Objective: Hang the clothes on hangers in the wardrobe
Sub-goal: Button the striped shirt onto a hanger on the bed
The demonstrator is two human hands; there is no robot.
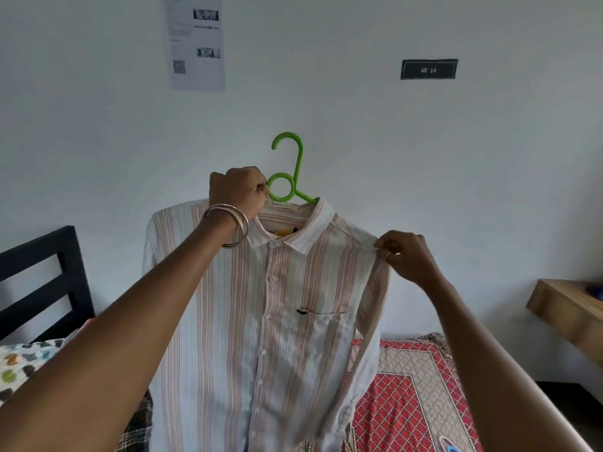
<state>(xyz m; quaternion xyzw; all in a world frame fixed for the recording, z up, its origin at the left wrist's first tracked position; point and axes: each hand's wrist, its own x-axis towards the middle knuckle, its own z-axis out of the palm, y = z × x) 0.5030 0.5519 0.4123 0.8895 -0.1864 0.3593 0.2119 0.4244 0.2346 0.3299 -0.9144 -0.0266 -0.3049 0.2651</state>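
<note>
Left hand (236, 190) fingers grip the green plastic hanger (288, 177); right hand (406, 256) pinches the striped shirt (261, 321) shoulder.

Bare arms; left wrist bangles (232, 226); right ring (389, 255) (perhaps metal)

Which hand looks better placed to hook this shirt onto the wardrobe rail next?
Probably the left hand: it already grips the green hanger by its ring, just below the hook. The right hand only pinches the striped shirt at the shoulder.
</note>
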